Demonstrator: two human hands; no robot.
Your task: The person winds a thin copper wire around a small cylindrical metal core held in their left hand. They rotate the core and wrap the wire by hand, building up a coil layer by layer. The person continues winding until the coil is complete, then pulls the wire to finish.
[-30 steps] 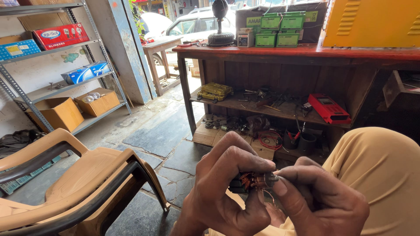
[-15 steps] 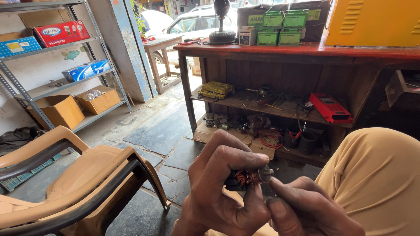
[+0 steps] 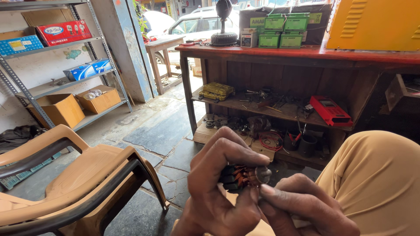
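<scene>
Head view: my left hand [image 3: 218,183] wraps a small motor armature [image 3: 243,177], fingers clamped round its dark core, held over my lap; my right hand [image 3: 302,205] pinches w/ fingertips at the metal end cap. Looks dense, rigid, but the copper windings seem delicate, so grip the core. Plastic chair [image 3: 74,183] left, wooden tabletop [image 3: 306,54] ahead; open room between.

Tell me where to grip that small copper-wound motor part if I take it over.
Grip the dark wound body of the motor part from the left side, fingers wrapped around it as the left hand does; the round metal end faces right, where the right hand works.
</scene>
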